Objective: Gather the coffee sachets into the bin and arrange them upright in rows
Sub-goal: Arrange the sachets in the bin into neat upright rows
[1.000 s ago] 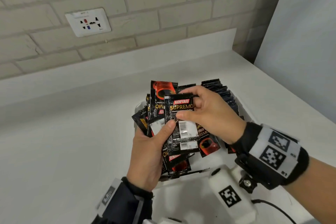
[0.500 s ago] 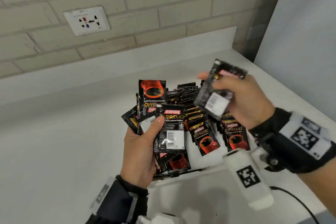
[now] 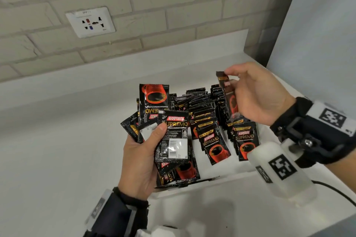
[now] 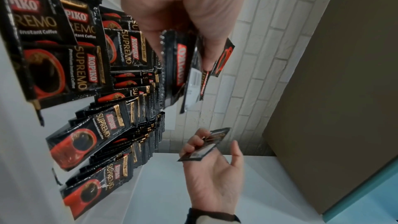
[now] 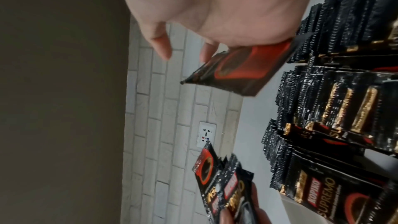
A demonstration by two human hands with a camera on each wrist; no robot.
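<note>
Left hand (image 3: 141, 157): palm up, thumb clamping a fan of sachets (image 3: 172, 137).
Right hand (image 3: 259, 93): raised above the bin's rows (image 3: 207, 121), pinching 1 sachet (image 3: 228, 95) edge-on.

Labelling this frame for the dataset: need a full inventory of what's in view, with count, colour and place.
Loose black foil coffee sachet: one, black and red, pinched above the rows in the bin.
Fanned bunch of black foil sachets: several, exact count unclear, black with red cups, held at the bin's left side.
Upright rows of sachets: many, black, gold and red, standing in the bin.
White bin: one, white, on the counter; only its near edge shows.
White counter: one, white, against the wall.
Brick wall: pale grey, behind the counter.
Wall socket plate: one, white, on the wall, upper left.
Left hand: grips the bunch.
Right hand: pinches the loose sachet.
</note>
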